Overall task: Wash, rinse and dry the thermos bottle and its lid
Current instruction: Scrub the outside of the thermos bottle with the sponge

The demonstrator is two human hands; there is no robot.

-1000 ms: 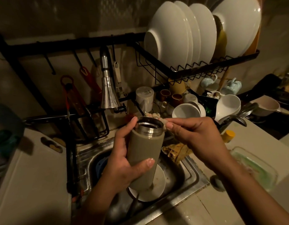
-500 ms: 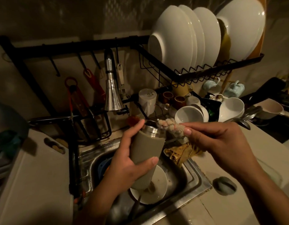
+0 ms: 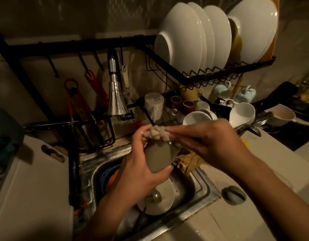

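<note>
Overhead, white plates stood on edge in a black dish rack, with cups and bowls crowded beneath and a chrome faucet hanging just behind the hands. Below them a steel sink held a dirty white plate; a pale counter flanked it in dim, yellowish light. A small grey lid lay on the counter right of the sink. Over the basin, the left hand wrapped its fingers round the grey thermos bottle, thumb across the front. The right hand pinched a knotted scrubbing cloth against the bottle's mouth, covering it.
</note>
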